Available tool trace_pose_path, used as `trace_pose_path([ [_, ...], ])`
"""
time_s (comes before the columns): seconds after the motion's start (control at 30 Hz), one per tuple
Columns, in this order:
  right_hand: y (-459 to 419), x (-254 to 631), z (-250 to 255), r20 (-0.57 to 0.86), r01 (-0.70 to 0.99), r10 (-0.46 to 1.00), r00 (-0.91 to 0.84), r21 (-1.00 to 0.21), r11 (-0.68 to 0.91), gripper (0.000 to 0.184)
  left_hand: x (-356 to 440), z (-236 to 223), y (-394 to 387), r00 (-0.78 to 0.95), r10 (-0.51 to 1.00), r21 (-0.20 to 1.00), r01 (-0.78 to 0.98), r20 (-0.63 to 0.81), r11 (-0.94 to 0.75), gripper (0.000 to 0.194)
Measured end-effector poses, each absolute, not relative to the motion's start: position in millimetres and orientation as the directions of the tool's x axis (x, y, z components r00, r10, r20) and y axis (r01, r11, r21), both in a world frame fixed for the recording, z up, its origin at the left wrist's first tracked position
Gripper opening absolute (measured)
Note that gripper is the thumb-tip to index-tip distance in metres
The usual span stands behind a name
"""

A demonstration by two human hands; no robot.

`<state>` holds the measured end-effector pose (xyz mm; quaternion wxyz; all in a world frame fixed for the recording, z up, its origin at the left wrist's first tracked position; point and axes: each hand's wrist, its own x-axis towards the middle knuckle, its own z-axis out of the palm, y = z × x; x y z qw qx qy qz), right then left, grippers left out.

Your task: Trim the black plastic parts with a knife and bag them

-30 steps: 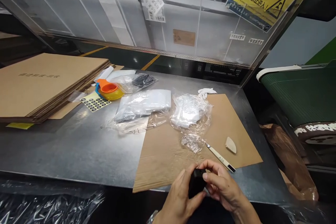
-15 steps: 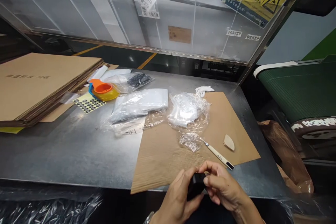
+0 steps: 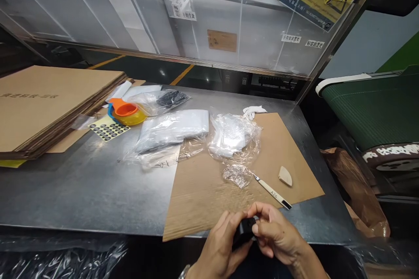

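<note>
A small black box-like object (image 3: pixel 242 232) is held at the front edge of the table, above my lap. My left hand (image 3: pixel 220 244) wraps round its left side, fingers on top and thumb below. Against its right end press the thumb and fingertips of my right hand (image 3: pixel 276 234); whether they pinch a separate small part is hidden. Just beyond my hands lies a pale-handled knife (image 3: pixel 272 191) marked A26, on a flat cardboard sheet (image 3: pixel 196 196). Near the knife sit a beige wedge-shaped piece (image 3: pixel 285 176) and crumpled clear film (image 3: pixel 237 175).
Clear bags of white sleeves (image 3: pixel 173 128) and white pieces (image 3: pixel 231 135) lie mid-table. Behind are a white glove (image 3: pixel 254 111) and orange tape dispenser (image 3: pixel 126 110). Stacked cardboard (image 3: pixel 59 104) fills the left; a green conveyor (image 3: pixel 376 109) stands right. A clear panel (image 3: pixel 147 22) rises behind.
The view has shifted very slightly. My hands keep the same hold on the black object, with only small movements of the right fingers.
</note>
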<state>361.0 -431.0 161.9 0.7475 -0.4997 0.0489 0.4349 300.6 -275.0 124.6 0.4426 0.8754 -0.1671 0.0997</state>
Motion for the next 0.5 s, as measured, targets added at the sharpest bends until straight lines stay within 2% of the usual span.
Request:
trace_pose_path([
  [0.5, -430.0, 358.6, 162.8, -0.490, -0.678, 0.590, 0.642, -0.721, 0.140, 0.037, 300.0, 119.7, -275.5, 0.935, -0.209, 0.779, -0.354, 0.286, -0.518, 0.059],
])
